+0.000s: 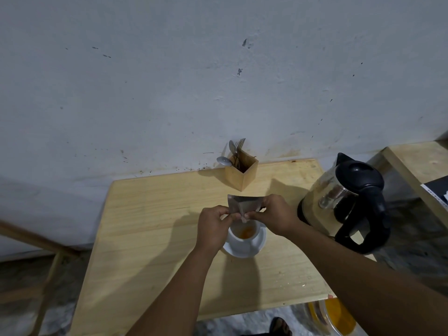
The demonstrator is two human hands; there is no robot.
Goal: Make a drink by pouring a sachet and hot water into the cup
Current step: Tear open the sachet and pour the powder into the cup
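A white cup [242, 241] stands on a white saucer [257, 248] in the middle of the wooden table [150, 229]. Orange powder [246, 232] lies in the cup's bottom. Just above the cup, a silver sachet [243, 204] is tilted with its lower corner pointing into the cup. My left hand [213, 226] pinches the sachet's left side, and my right hand [274, 214] pinches its right side. A steel kettle [339, 200] with a black lid and handle stands to the right of the cup.
A wooden box [241, 174] with spoons and a fork stands at the table's back edge by the wall. A second wooden surface [421, 163] lies at the far right. A yellow container [334, 318] sits on the floor below the table's front edge.
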